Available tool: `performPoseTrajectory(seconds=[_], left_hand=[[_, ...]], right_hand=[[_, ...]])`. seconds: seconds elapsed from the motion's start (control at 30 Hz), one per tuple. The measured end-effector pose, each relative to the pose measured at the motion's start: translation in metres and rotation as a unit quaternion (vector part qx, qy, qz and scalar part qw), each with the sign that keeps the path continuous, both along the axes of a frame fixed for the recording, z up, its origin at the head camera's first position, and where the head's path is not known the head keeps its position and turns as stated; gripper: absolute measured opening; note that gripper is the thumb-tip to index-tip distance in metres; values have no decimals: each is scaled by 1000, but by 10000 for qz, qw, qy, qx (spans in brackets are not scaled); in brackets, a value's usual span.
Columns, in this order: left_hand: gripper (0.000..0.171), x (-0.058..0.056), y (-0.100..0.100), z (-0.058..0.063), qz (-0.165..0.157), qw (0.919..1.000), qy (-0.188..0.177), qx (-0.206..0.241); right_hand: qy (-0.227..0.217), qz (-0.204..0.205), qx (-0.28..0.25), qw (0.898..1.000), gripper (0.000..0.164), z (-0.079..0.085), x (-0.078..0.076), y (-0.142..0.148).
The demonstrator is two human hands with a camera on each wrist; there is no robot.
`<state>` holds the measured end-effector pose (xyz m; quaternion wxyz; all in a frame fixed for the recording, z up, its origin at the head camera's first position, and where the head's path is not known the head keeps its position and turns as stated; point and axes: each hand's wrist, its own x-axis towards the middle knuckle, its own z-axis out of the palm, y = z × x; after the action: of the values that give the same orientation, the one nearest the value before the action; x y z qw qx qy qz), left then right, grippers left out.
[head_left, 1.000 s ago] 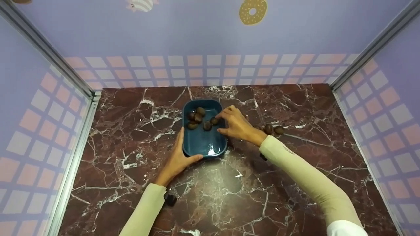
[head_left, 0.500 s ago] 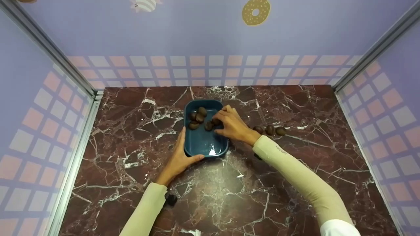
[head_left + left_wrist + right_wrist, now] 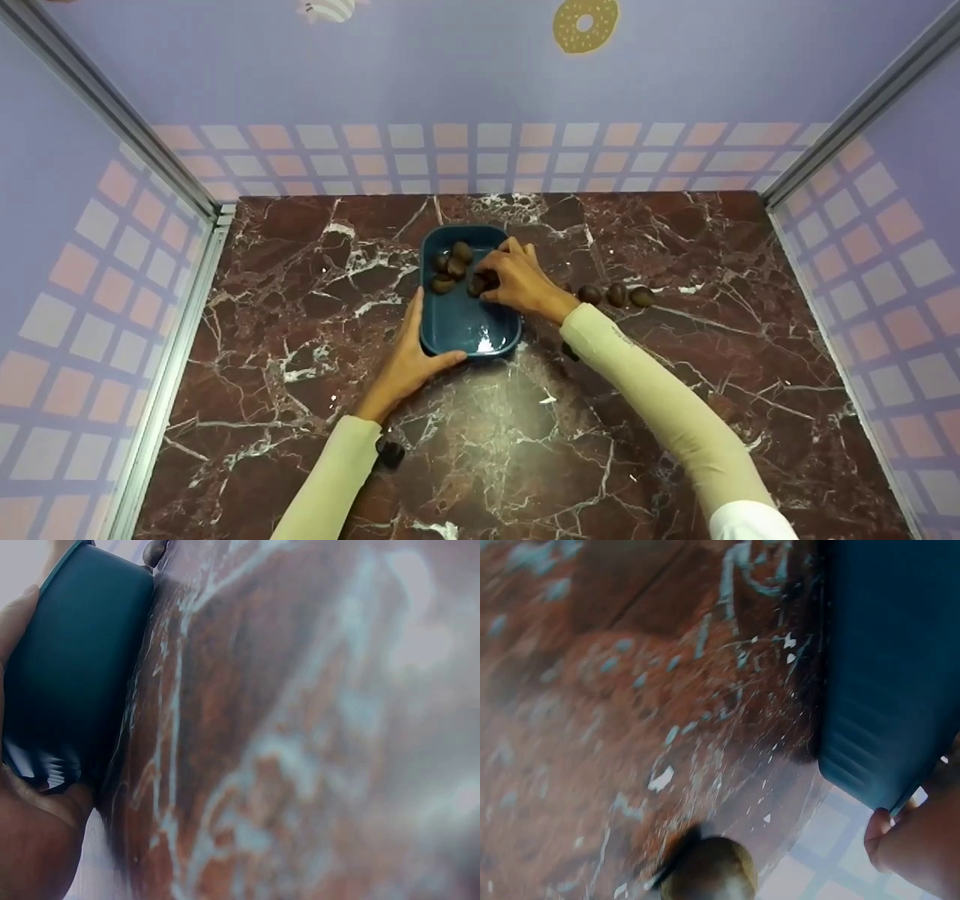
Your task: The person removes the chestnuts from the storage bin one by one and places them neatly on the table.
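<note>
As the head view shows, the uncurled left hand [image 3: 407, 361] touches a blue box [image 3: 472, 324]; inside, the right grip [image 3: 523, 283] pinches a brown nut [image 3: 489, 278].
Left wrist: the box stands on the bench [image 3: 247, 712]. Right wrist: another nut [image 3: 711, 871] lies apart from it.

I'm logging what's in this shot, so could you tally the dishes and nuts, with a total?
Dish: 1
Nuts in dish: at least 5, four grouped and one or more at the right hand, which partly hides them
Nuts on table: at least 3; another may peek out by the right wrist
Total: at least 9
</note>
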<state>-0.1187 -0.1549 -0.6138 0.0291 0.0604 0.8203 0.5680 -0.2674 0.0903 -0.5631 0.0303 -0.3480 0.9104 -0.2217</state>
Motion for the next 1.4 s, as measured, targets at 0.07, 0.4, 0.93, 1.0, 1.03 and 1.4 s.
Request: performPoseTrajectory(seconds=[0.07, 0.4, 0.93, 1.0, 1.03, 1.4], left_hand=[[138, 0, 1, 1, -10, 10000, -14, 26], [138, 1, 2, 0, 50, 9999, -129, 89], [137, 1, 1, 1, 82, 9999, -76, 73], [137, 1, 1, 2, 65, 9999, -62, 53], [137, 0, 2, 2, 42, 9999, -59, 69], [137, 1, 1, 1, 27, 9999, -40, 109]], right_hand=[[-117, -33, 15, 9999, 43, 0, -1, -2], [-121, -71, 257, 9996, 48, 1, 1, -8], [239, -124, 314, 9991, 38, 1, 5, -12], [242, -160, 71, 9996, 38, 5, 8, -8], [219, -216, -45, 9995, 39, 7, 11, -5], [-279, -669, -1120, 9911, 49, 26, 36, 35]])
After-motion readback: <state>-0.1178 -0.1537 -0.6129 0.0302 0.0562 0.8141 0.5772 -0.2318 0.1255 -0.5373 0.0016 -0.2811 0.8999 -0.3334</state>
